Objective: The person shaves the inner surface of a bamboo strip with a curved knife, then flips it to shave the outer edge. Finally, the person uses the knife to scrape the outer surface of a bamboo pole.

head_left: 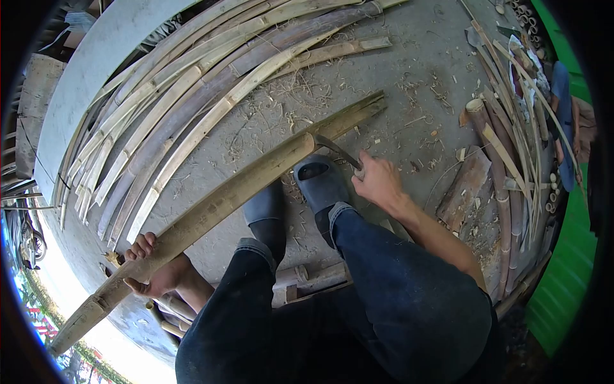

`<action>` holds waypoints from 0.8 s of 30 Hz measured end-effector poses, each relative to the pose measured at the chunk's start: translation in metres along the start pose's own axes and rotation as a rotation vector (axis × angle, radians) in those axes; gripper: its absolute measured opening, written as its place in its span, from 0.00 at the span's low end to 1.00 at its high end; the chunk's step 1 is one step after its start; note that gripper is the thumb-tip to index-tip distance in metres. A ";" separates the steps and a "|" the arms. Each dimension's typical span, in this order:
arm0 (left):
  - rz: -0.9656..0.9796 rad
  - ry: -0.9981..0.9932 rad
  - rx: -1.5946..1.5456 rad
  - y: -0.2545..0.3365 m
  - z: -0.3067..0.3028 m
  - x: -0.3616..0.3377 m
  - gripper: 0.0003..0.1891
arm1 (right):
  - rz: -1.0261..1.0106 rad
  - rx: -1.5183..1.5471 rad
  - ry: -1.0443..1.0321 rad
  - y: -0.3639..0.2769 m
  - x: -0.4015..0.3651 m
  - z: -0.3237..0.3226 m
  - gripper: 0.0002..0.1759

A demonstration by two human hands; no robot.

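Note:
A long split bamboo piece (233,194) runs diagonally in front of my legs, its hollow inner side facing up. Near its lower left end, my left hand (160,272) is wrapped round it, fingers over the far edge and thumb on the near side. My right hand (378,184) is closed round the handle of a curved knife (340,152), and the handle is mostly hidden in the fist. The knife's tip meets the inside of the bamboo towards its upper right end, by my right shoe (323,189).
Several long bamboo strips (220,105) lie side by side at the upper left. Shavings (304,93) litter the concrete floor. Bamboo poles (502,205) and a rough wood slab (467,189) lie on the right, beside a green corrugated sheet (559,281). My left shoe (265,205) stands below the bamboo.

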State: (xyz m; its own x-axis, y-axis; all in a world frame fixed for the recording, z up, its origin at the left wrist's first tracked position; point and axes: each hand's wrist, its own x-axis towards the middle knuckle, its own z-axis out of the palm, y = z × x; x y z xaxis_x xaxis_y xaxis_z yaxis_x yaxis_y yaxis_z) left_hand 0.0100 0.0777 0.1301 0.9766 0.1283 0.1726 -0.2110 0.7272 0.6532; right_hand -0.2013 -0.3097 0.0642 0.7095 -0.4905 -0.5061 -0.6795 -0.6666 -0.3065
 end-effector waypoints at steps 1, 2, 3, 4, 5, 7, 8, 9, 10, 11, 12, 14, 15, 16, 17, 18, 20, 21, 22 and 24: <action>0.007 -0.002 -0.007 0.000 0.000 0.002 0.25 | -0.005 -0.002 0.009 -0.005 -0.001 -0.001 0.24; 0.009 -0.026 -0.008 0.004 0.001 0.000 0.25 | 0.015 0.026 -0.038 -0.009 -0.009 0.001 0.24; 0.008 -0.049 -0.006 0.008 0.006 -0.002 0.25 | 0.039 0.056 -0.088 -0.011 -0.015 0.003 0.24; -0.002 -0.058 -0.011 0.011 0.011 -0.003 0.26 | 0.044 0.059 -0.097 -0.006 -0.017 0.004 0.24; -0.005 -0.062 -0.011 0.013 0.016 -0.002 0.26 | 0.036 0.030 -0.051 0.001 -0.013 0.002 0.24; -0.024 -0.192 -0.049 0.013 0.021 -0.003 0.26 | 0.019 -0.007 0.005 0.006 -0.005 -0.005 0.24; -0.022 -0.189 -0.045 0.013 0.021 -0.005 0.26 | 0.037 -0.005 -0.008 0.005 -0.006 -0.007 0.24; -0.004 -0.161 -0.018 0.011 0.021 -0.005 0.26 | 0.059 0.000 -0.021 0.003 -0.009 -0.008 0.25; 0.020 -0.137 0.001 0.009 0.021 -0.002 0.26 | 0.056 0.002 -0.017 0.003 -0.011 -0.009 0.25; 0.025 -0.140 -0.002 0.010 0.021 0.001 0.26 | 0.030 0.040 -0.013 0.003 -0.013 -0.010 0.25; 0.028 -0.145 -0.014 0.014 0.021 0.002 0.26 | 0.005 0.075 -0.018 0.002 -0.017 -0.011 0.26; 0.042 -0.123 -0.035 0.024 0.020 0.005 0.26 | -0.004 0.157 0.029 -0.004 -0.028 -0.020 0.27; 0.046 -0.115 -0.028 0.030 0.016 0.009 0.26 | -0.011 0.246 0.085 -0.008 -0.030 -0.025 0.27; 0.078 -0.090 -0.014 0.036 0.011 0.016 0.26 | -0.018 0.243 0.079 -0.008 -0.029 -0.028 0.27; 0.111 -0.065 0.000 0.042 0.007 0.019 0.25 | -0.062 0.256 0.132 -0.005 -0.028 -0.032 0.29; 0.125 -0.035 0.002 0.044 0.007 0.021 0.24 | -0.107 0.271 0.186 -0.004 -0.026 -0.034 0.30; 0.145 -0.042 0.015 0.041 0.006 0.021 0.23 | -0.191 0.256 0.254 -0.005 -0.016 -0.035 0.32; 0.152 -0.050 0.025 0.039 0.006 0.020 0.23 | -0.261 0.242 0.323 -0.006 -0.011 -0.036 0.34; 0.155 -0.049 0.028 0.035 0.005 0.018 0.23 | -0.265 0.242 0.321 -0.010 -0.009 -0.038 0.34; 0.209 -0.043 0.084 0.027 0.006 0.011 0.22 | -0.128 0.457 0.265 -0.028 -0.004 -0.051 0.35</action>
State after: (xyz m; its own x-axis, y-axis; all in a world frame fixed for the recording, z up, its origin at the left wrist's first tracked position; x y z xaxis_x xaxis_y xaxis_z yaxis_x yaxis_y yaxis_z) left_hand 0.0150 0.0943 0.1542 0.9091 0.2396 0.3408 -0.4128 0.6289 0.6589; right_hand -0.1759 -0.3176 0.1162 0.7746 -0.5855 -0.2392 -0.5547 -0.4471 -0.7018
